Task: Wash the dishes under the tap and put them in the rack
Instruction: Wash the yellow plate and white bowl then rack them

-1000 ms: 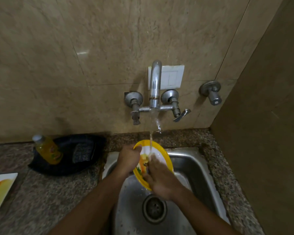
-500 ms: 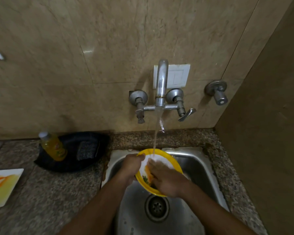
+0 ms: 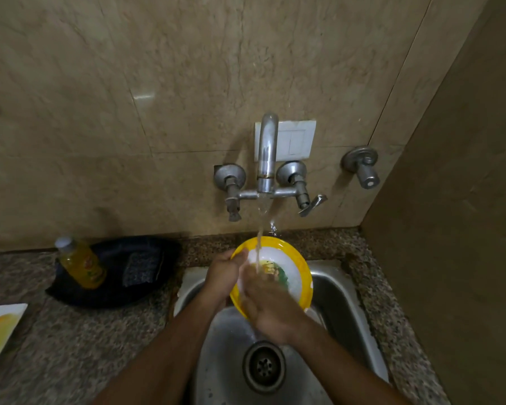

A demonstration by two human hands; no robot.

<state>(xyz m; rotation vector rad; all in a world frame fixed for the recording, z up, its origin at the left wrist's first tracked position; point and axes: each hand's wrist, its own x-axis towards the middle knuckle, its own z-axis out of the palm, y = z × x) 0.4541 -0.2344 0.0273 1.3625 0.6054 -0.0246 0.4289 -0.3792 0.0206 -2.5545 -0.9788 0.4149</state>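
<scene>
The yellow-rimmed plate [image 3: 287, 258] sits higher and more upright than a second ago, tipped so that its white face meets the stream from the tap [image 3: 267, 153] near its far rim, over the far-left part of the sink [image 3: 345, 302]. The left hand [image 3: 224, 276] grips its left edge, thumb curled over the rim. The right hand [image 3: 268, 302] has slid from the plate's middle toward its near side and lies flat on the face, fingers loosely together, rubbing (no sponge shows under it). That suggests rinsing is well under way, with water now running down the whole face. Coloured marks remain near the centre; whether residue or printed pattern I cannot tell. No rack is in view, so racking is yet to come.
</scene>
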